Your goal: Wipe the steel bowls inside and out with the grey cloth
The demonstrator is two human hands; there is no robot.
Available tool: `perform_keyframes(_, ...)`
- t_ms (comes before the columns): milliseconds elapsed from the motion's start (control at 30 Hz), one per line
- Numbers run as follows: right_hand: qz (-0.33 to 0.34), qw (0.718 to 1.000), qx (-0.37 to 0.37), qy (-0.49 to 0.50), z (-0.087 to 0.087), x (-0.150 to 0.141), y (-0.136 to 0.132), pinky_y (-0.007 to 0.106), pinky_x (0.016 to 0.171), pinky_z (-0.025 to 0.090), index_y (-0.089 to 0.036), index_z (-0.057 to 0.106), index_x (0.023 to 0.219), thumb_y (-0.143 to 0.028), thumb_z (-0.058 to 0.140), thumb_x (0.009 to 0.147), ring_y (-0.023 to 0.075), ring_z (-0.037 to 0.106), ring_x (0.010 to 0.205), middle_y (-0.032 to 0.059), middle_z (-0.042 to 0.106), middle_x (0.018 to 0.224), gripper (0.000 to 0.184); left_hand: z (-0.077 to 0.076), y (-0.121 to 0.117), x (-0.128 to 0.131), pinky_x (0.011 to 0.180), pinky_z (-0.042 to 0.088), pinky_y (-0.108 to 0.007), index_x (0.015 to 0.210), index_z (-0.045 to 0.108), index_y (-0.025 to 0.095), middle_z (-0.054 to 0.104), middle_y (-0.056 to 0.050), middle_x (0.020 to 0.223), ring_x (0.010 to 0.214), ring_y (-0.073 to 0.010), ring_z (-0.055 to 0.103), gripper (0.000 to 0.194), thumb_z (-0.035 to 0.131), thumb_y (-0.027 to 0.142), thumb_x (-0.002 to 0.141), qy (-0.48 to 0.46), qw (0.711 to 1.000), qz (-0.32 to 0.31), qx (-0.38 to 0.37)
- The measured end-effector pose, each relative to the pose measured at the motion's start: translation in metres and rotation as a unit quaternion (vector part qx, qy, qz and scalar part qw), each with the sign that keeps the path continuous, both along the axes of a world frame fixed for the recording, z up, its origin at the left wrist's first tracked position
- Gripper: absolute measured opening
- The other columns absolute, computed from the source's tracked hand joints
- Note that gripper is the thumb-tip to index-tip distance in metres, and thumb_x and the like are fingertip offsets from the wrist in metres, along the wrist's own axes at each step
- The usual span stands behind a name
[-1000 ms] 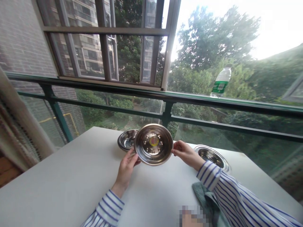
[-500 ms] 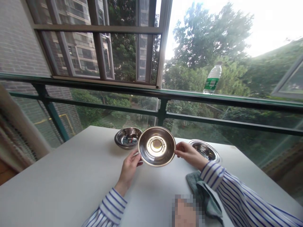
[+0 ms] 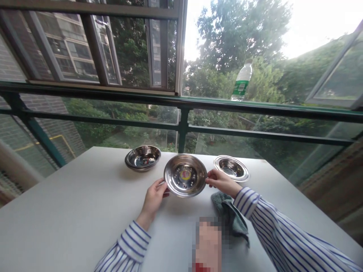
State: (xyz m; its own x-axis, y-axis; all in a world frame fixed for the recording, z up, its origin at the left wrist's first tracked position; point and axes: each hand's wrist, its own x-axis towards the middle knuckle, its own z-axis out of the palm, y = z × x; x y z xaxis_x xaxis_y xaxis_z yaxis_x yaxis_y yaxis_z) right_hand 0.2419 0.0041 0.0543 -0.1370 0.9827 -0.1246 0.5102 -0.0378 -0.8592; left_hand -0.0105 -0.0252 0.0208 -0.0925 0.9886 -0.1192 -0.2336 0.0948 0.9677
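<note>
I hold a shiny steel bowl (image 3: 185, 175) tilted up over the white table (image 3: 70, 211), its inside facing me, with a yellow and red sticker at its centre. My left hand (image 3: 154, 196) grips its left rim and my right hand (image 3: 221, 182) grips its right rim. Both sleeves are white with blue stripes. A grey-green cloth (image 3: 231, 217) lies on the table under my right forearm.
A stack of steel bowls (image 3: 143, 158) sits at the back left of the table and one more steel bowl (image 3: 231, 167) at the back right. A green railing (image 3: 255, 107) runs behind, with a plastic bottle (image 3: 241, 82) standing on it.
The bowl has tilted, its sticker showing again after a glare. My view has swung so that everything sits lower and further left; both hands keep their grip.
</note>
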Motion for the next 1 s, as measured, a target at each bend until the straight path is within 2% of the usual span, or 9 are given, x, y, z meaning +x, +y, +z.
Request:
perform_keyframes(167,0.001,0.998,-0.039,-0.041,-0.009,0.008,-0.004,0.032,0.069,0.052,-0.014,0.056,0.105,-0.030,0.053,0.090,0.0143,0.060,0.079,0.0044,0.060,0.098,0.023,-0.004,-0.001,0.007,0.061,0.049,-0.027,0.097,0.063,0.012,0.070,-0.004,0.071,0.065,-0.0155,0.064,0.037,0.067,0.033,0.067,0.004,1.000,-0.007,-0.011)
perform_keyframes(367,-0.003,0.995,-0.067,-0.075,-0.013,0.009,-0.006,0.037,0.076,0.051,-0.015,0.054,0.112,-0.031,0.053,0.090,0.0176,0.060,0.089,0.0067,0.058,0.108,0.028,-0.009,0.000,0.010,0.060,0.049,-0.027,0.097,0.064,0.012,0.071,-0.004,0.071,0.062,-0.0144,0.063,0.037,0.068,0.032,0.066,0.009,1.000,-0.012,-0.022)
perform_keyframes(767,0.021,0.988,-0.059,-0.138,-0.012,0.010,-0.008,0.035,0.074,0.052,-0.015,0.055,0.109,-0.031,0.052,0.090,0.0161,0.060,0.085,0.0059,0.059,0.104,0.025,-0.013,0.001,0.010,0.059,0.048,-0.027,0.099,0.064,0.010,0.070,-0.006,0.068,0.060,-0.0156,0.064,0.038,0.070,0.029,0.067,0.016,0.998,-0.013,-0.051)
perform_keyframes(867,0.031,0.989,-0.041,-0.140,-0.011,0.010,-0.010,0.032,0.070,0.052,-0.014,0.057,0.103,-0.031,0.052,0.090,0.0138,0.061,0.078,0.0041,0.061,0.096,0.022,-0.013,0.000,0.010,0.058,0.048,-0.026,0.099,0.064,0.010,0.070,-0.006,0.066,0.061,-0.0157,0.064,0.037,0.069,0.028,0.067,0.022,0.998,-0.010,-0.057)
perform_keyframes(1000,0.020,0.990,0.011,-0.140,-0.007,0.015,-0.017,0.027,0.065,0.048,-0.012,0.060,0.100,-0.022,0.055,0.085,0.0136,0.061,0.068,0.0022,0.064,0.077,0.019,-0.012,-0.001,0.010,0.057,0.047,-0.025,0.099,0.064,0.011,0.070,-0.005,0.066,0.061,-0.0152,0.063,0.037,0.069,0.029,0.067,0.028,0.998,-0.007,-0.057)
